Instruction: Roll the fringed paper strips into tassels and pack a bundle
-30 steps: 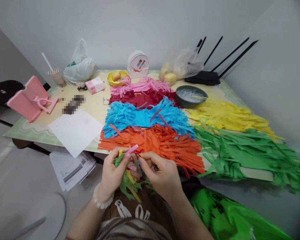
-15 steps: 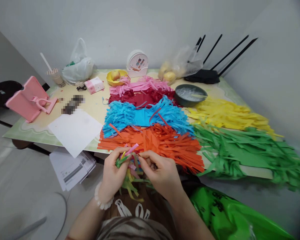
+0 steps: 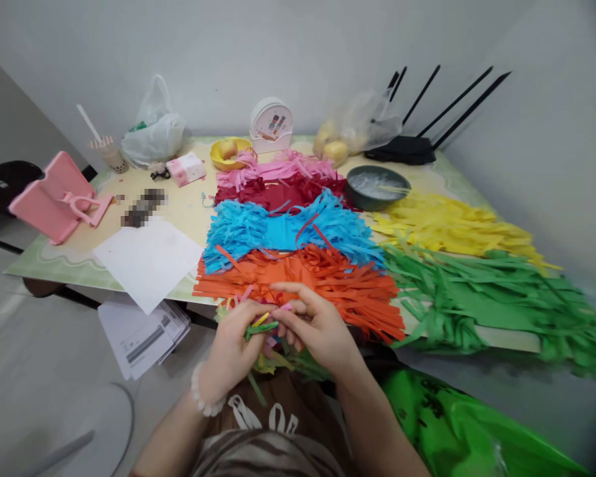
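Two hands, a left hand (image 3: 233, 344) and a right hand (image 3: 325, 334), at one bundle of paper strips (image 3: 262, 328). Six fringed paper piles: pink pile (image 3: 298, 171), dark red pile (image 3: 281, 196), blue pile (image 3: 282, 233) and orange pile (image 3: 300, 268) at twelve o'clock from the hands, yellow pile (image 3: 457, 225) at two, green pile (image 3: 499, 295) at three. Two bowls: yellow bowl (image 3: 218, 160), dark green bowl (image 3: 372, 201).

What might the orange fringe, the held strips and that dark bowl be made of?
Orange fringe: probably matte paper, cut into flat, bending strips. Held strips: likely similar paper, thin and dull-surfaced. Dark bowl: smooth, perhaps plastic or glazed ceramic; its even surface leaves that open.
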The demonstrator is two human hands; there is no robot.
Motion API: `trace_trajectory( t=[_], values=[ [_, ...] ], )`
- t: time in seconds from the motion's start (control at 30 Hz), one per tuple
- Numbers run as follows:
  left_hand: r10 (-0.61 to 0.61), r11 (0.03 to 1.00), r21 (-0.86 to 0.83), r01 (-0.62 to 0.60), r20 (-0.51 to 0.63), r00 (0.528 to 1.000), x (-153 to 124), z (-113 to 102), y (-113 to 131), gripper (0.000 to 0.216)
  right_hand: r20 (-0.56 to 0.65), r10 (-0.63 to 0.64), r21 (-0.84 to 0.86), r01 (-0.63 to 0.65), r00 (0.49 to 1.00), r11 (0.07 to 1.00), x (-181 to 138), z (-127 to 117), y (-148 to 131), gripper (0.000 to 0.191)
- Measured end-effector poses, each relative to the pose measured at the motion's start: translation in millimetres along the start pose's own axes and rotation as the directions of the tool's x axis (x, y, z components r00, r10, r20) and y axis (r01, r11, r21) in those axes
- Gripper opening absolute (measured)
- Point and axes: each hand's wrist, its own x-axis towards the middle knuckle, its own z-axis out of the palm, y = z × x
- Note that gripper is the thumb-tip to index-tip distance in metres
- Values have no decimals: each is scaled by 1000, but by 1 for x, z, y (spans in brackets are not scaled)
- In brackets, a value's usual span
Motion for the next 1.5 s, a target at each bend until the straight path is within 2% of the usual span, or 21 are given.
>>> trace_trajectory(
  t=[0.03, 0.1, 0.17, 0.2, 0.27, 0.3, 0.33, 0.4, 0.47, 0.6, 0.67, 0.77, 0.8, 0.87, 0.97, 1.07, 1.3, 1.4, 1.5],
  values=[
    [-13, 1000, -7, 13, 21, 1000, 0, 1, -1, 34, 44, 19, 14, -20, 999, 1000, 2, -2, 2, 31],
    [-63, 997, -35, 65, 54, 997, 0, 2, -3, 27, 23, -43, -45, 44, 999, 998, 4, -7, 4, 23],
    [-136, 986, -85, 143, 88, 987, 1, 0, -6, 19, -128, -191, -96, 180, 973, 979, 2, -10, 3, 19],
    [-174, 975, -121, 188, 116, 978, 1, -1, -7, 17, -227, -255, -88, 241, 940, 966, 1, -12, 3, 17],
    [-212, 949, -194, 248, 189, 959, 2, -6, -9, 22, -359, -298, -40, 304, 885, 952, -4, -13, 0, 17],
    [-206, 942, -223, 251, 209, 956, 2, -9, -10, 25, -357, -292, -35, 300, 887, 953, -6, -12, -2, 16],
    [-185, 940, -245, 235, 211, 960, 3, -12, -10, 26, -306, -286, -61, 281, 908, 958, -7, -10, -5, 15],
    [-131, 950, -257, 176, 181, 975, 5, -16, -9, 26, -120, -281, -178, 258, 952, 950, -6, -4, -9, 12],
    [-106, 961, -237, 143, 160, 981, 6, -19, -7, 23, 26, -288, -275, 284, 957, 919, -3, 4, -13, 13],
    [-164, 941, -257, 219, 218, 962, 5, -22, -1, 22, 118, -283, -327, 306, 952, 894, 2, 13, -19, 14],
    [-218, 865, -385, 322, 289, 932, 3, -23, 0, 26, 109, -264, -295, 284, 958, 912, 2, 11, -20, 14],
    [-286, 632, -621, 463, 367, 885, 1, -24, -1, 35, 47, -290, -245, 293, 956, 924, 1, 6, -18, 15],
    [-309, 565, -675, 474, 360, 881, 2, -23, -1, 35, 15, -315, -250, 308, 949, 918, 1, 5, -17, 15],
    [-361, 506, -735, 452, 295, 884, 3, -20, -1, 34, -87, -376, -298, 336, 922, 893, -2, 5, -15, 13],
    [-440, 549, -753, 363, 108, 891, 5, -16, -1, 32, -220, -428, -378, 328, 876, 866, -7, 10, -13, 12],
    [-427, 671, -688, 275, -56, 903, 4, -12, 0, 26, -177, -408, -408, 311, 896, 858, -13, 17, -15, 14],
    [-329, 828, -519, 212, -143, 933, 2, -9, 2, 16, -140, -432, -496, 314, 891, 809, -16, 20, -20, 19],
    [-216, 937, -325, 131, -240, 947, 0, -7, 1, 11, -127, -378, -478, 277, 917, 834, -16, 18, -18, 19],
    [16, 997, -64, -34, -263, 965, -2, -5, 0, 23, -140, -303, -394, 228, 943, 890, -15, 16, -12, 13]
  ],
)
